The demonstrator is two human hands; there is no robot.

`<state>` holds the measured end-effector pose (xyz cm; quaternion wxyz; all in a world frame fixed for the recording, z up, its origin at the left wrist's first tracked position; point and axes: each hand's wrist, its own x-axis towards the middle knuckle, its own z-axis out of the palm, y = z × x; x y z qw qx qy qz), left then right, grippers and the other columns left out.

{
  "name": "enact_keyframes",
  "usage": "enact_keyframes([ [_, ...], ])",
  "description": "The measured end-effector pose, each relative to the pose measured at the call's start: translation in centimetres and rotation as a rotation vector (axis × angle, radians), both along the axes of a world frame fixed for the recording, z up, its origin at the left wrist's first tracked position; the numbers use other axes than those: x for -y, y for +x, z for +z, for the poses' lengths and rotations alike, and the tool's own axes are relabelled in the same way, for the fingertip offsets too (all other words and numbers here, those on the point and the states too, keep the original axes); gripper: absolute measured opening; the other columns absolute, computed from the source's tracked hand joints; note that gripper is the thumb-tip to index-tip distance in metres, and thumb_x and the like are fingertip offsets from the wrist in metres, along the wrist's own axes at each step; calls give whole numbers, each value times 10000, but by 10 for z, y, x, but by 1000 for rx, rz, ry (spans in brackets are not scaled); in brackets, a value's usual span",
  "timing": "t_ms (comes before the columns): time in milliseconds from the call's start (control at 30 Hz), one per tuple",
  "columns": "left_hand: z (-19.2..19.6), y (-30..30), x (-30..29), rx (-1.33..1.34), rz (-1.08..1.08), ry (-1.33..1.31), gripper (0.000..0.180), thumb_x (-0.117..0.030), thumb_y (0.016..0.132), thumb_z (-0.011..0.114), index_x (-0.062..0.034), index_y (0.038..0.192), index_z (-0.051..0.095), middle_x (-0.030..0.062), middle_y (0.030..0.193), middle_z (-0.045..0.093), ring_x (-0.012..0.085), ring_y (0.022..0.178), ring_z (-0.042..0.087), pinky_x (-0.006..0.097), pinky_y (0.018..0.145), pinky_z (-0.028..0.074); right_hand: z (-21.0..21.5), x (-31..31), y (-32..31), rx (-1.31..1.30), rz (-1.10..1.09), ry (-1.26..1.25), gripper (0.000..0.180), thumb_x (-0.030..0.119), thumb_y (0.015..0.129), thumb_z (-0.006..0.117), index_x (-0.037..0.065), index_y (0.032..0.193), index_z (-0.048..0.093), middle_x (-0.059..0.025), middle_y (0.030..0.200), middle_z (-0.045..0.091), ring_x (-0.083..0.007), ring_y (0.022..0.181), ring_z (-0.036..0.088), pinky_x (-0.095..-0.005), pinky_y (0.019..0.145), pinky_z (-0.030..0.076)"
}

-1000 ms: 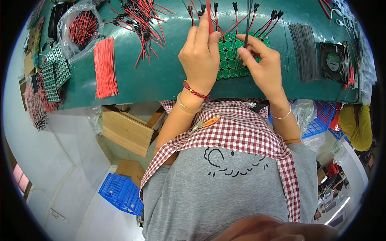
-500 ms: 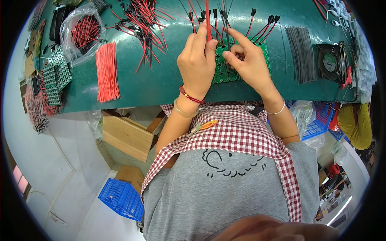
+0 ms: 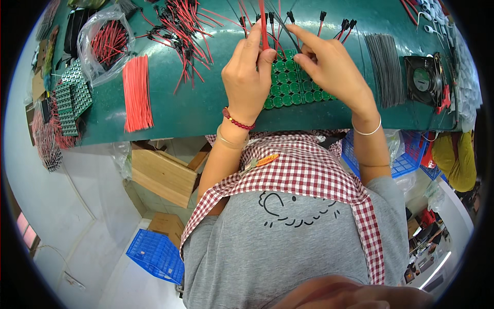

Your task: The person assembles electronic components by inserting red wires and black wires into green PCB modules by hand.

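Observation:
My left hand [image 3: 247, 74] is closed around a bundle of thin red wires [image 3: 264, 23], which stands upright between its thumb and fingers. My right hand [image 3: 332, 64] is bent in a pinch over the far part of a green circuit board panel [image 3: 288, 85] made of many round pieces. Dark wires [image 3: 284, 27] slant up from the right fingertips, partly hidden by them. Beyond the fingers, red and black leads with black connectors [image 3: 322, 16] stick up along the panel's far side. The panel lies flat on the green table, between and below both hands.
A stack of red wires [image 3: 136, 92] lies to the left, and black wires [image 3: 385, 69] to the right beside a black fan [image 3: 424, 80]. Connector leads [image 3: 188, 38] are heaped at the far left. A plastic bag of leads [image 3: 108, 41] and more circuit boards [image 3: 72, 92] sit farther left.
My right hand has shifted right and slightly up, its forearm swinging outward. My left hand has moved slightly left with the red wires. More of the green panel shows between them.

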<state>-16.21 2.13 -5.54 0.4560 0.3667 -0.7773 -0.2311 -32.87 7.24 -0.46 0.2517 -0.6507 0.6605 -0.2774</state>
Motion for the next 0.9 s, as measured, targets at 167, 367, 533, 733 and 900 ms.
enact_keyframes([
  [167, 5, 1, -1, -76, -12, -31, 370, -126, 841, 667, -13, 1180, 573, 115, 800, 614, 215, 647, 612, 306, 542, 473, 10, 18, -10, -85, 133, -58, 428, 36, 785, 607, -2, 1205, 535, -193, 681, 605, -371, 616, 588, -433, 580, 447],
  [367, 14, 3, -15, -292, -59, 529, 153, -100, 865, 668, 24, 945, 626, 36, 786, 645, 78, 684, 585, 215, 615, 469, 30, 21, -13, -36, 37, -109, 247, 73, 811, 619, -2, 1045, 616, -178, 684, 613, -335, 595, 595, -385, 557, 457],
  [533, 17, -3, -15, -379, -50, 639, 144, -92, 821, 702, 30, 846, 630, 58, 765, 656, 100, 645, 613, 228, 600, 484, 14, 3, -24, 94, -90, -31, 171, 79, 865, 622, -25, 999, 601, -29, 660, 599, -69, 583, 533, -218, 556, 440],
  [733, 17, -1, -12, -321, 48, 483, 143, -113, 839, 687, 21, 853, 639, 69, 771, 655, 126, 665, 627, 245, 611, 494, -13, -17, -12, 395, -288, -127, 145, 105, 858, 649, -23, 906, 602, -70, 693, 647, -110, 588, 617, -224, 556, 469],
  [900, 12, 6, -13, -251, 65, 368, 158, -111, 871, 671, 38, 915, 638, 50, 790, 661, 72, 695, 605, 198, 628, 471, -24, -18, -7, 386, -339, -223, 129, 91, 830, 674, -16, 873, 617, -71, 698, 654, -120, 615, 629, -239, 577, 481],
])
